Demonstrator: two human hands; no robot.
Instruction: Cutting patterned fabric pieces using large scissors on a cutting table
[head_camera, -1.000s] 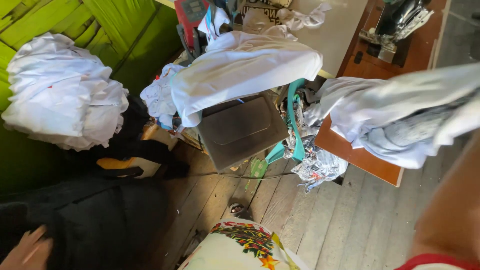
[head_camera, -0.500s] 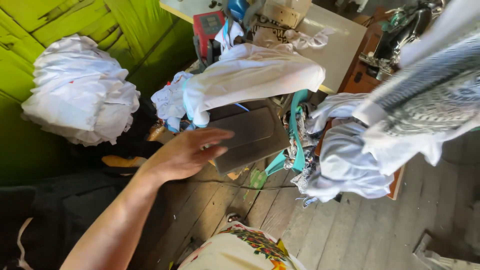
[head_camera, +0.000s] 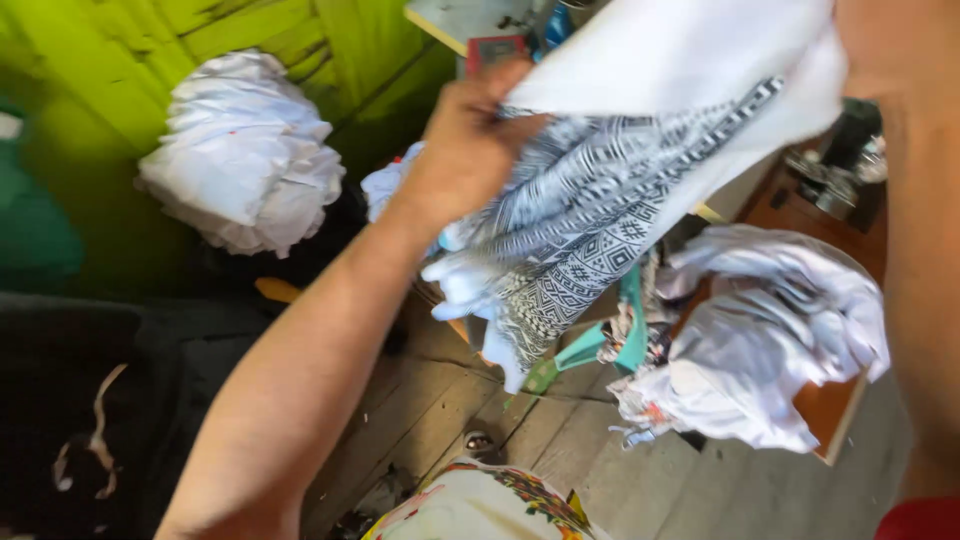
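Note:
My left hand (head_camera: 468, 150) is raised in front of me and grips the edge of a white cloth with a black-and-white patterned panel (head_camera: 590, 220), which hangs down in folds. My right forearm (head_camera: 915, 250) fills the right edge of the view; its hand is cut off at the top, where the plain white part of the cloth (head_camera: 690, 50) runs up toward it. Whether that hand holds the cloth is hidden.
A bundle of white fabric (head_camera: 245, 150) leans on the green wooden wall (head_camera: 90, 90). More crumpled white cloth (head_camera: 770, 340) lies on a brown table at right. A teal stool (head_camera: 600, 345) stands on the plank floor. Dark fabric (head_camera: 90, 400) lies at left. A floral cloth (head_camera: 480, 505) sits below.
My left hand rose from reaching toward the floor pile and closed on the patterned cloth. The cloth moved from the right side to the middle of the view.

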